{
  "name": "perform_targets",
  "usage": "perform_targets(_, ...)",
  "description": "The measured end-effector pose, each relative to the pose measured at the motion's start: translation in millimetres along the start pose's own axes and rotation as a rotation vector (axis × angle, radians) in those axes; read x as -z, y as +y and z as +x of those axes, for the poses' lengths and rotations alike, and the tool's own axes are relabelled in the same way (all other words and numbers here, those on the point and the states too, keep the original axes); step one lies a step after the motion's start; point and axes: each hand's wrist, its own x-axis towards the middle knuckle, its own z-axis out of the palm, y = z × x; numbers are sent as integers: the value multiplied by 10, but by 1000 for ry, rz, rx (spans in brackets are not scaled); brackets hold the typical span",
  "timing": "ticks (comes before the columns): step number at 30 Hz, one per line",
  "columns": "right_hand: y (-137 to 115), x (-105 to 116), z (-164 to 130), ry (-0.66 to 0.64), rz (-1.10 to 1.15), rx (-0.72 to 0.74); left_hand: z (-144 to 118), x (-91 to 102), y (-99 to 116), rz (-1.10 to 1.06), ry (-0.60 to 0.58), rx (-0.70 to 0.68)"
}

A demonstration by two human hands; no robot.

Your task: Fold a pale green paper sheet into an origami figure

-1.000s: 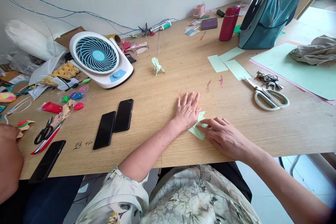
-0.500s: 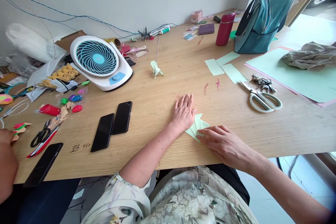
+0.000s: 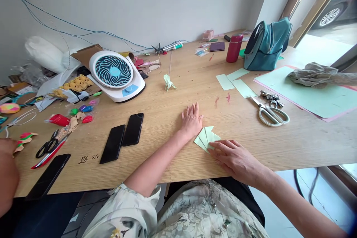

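Note:
A folded piece of pale green paper (image 3: pixel 205 138) lies on the wooden table in front of me, its creases and pointed corners showing. My left hand (image 3: pixel 192 120) rests flat on the table just beyond its upper left edge, fingers stretched out and holding nothing. On the paper's right side lie the fingertips of my right hand (image 3: pixel 232 155), with the fingers extended and the palm down; its thumb is mostly hidden. Farther back stands a small folded paper figure (image 3: pixel 169 83) in the same pale green.
Scissors (image 3: pixel 270 112), keys (image 3: pixel 272 99) and green paper strips (image 3: pixel 224 81) lie to the right. Two phones (image 3: pixel 133 129) and a fan (image 3: pixel 117 76) are on the left. A red bottle (image 3: pixel 234 48) and a teal backpack (image 3: pixel 266 46) stand behind. Another person's hand (image 3: pixel 8 171) is at far left.
My left hand has slid off the paper toward the upper left, uncovering more of it. My right hand stays on the paper's right side. The camera view has tilted up slightly.

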Motion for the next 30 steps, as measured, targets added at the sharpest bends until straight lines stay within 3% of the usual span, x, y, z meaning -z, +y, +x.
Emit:
perform_targets(4,-25,-10,-3,-13,-14,-26,-81,-76,84,19,68,-21)
perform_targets(9,-80,-51,0,-7,-12,-57,-98,-199,152,42,51,53)
perform_targets(13,-129,-86,-3,18,-3,-100,-97,-172,93,-30,118,3)
perform_targets(17,-163,-103,-25,49,30,-124,-150,-92,-43,-174,260,-69)
perform_targets(25,-201,-104,-34,58,18,-141,-280,43,-46,-386,68,-144)
perform_targets(30,-252,-77,-35,57,23,-128,-241,57,-57,-775,-87,-116)
